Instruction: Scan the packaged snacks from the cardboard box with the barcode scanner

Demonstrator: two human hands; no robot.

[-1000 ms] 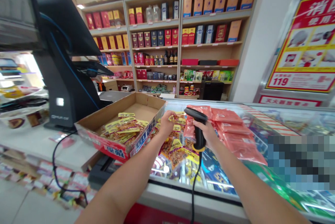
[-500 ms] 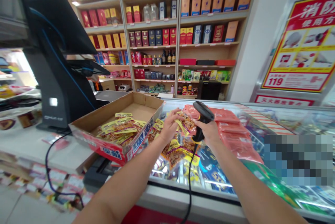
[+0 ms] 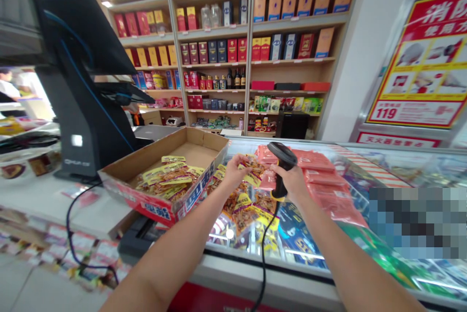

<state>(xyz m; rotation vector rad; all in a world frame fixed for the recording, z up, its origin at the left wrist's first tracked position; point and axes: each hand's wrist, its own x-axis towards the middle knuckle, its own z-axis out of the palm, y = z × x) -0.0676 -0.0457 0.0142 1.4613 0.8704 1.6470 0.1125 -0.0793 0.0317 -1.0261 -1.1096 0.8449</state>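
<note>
My left hand [image 3: 235, 172] has its fingers closed on the edge of a small snack packet [image 3: 255, 170] with yellow and brown print. The fingers of my right hand [image 3: 295, 184] wrap round the handle of a black barcode scanner [image 3: 281, 155], held upright just right of that packet. From its base a black cable [image 3: 264, 253] runs down past the counter edge. More snack packets [image 3: 243, 212] lie loose on the glass below both hands. To the left, an open cardboard box [image 3: 202, 144] contains a pile of the same yellow packets [image 3: 173, 175].
Flat red packages [image 3: 324, 175] lie in a row on the glass-topped counter [image 3: 233, 248], right of the scanner. A black register screen [image 3: 83, 25] stands at the left. Shelves [image 3: 215, 34] of boxed goods and bottles line the back wall.
The packet in my left hand has turned and sits slightly lower and flatter. The scanner has shifted only a little. The box and loose packets lie as before.
</note>
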